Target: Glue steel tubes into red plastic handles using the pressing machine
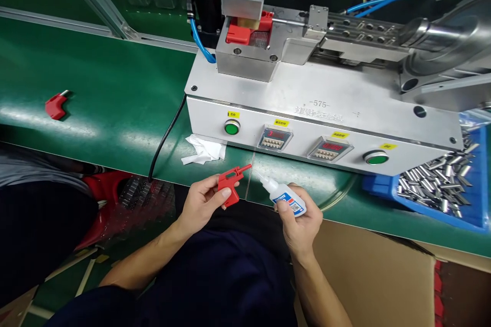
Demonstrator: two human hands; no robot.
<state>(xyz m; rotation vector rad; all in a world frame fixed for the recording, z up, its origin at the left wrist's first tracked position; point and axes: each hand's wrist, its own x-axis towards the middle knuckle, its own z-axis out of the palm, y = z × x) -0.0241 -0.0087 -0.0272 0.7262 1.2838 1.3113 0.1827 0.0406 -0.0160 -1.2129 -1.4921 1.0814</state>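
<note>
Clock read from mid-view. Nine o'clock, far out: red plastic elbow-shaped piece with a metal tip (56, 107), lying on the green tabletop (126, 92). Seven: my left hand (201, 203), thumb and fingers clamped on a red plastic pistol-shaped part (228, 187), its slim prong (244, 168) towards two. Five: my right hand (302, 219), fingers wrapped round a white plastic bottle with a blue label (286, 198), nozzle (264, 179) towards ten, near the prong, apart. Between three and four: blue plastic bin (383, 189) of silvery metal tubes (433, 179).

From my feed I log a dark navy top (226, 281), loose folds. Left sleeve (95, 309), same navy. Black fabric (249, 225) just beyond the top, too dark for detail. Left hand (201, 204), right hand (301, 222) bare; forearms (153, 255) bare.
</note>
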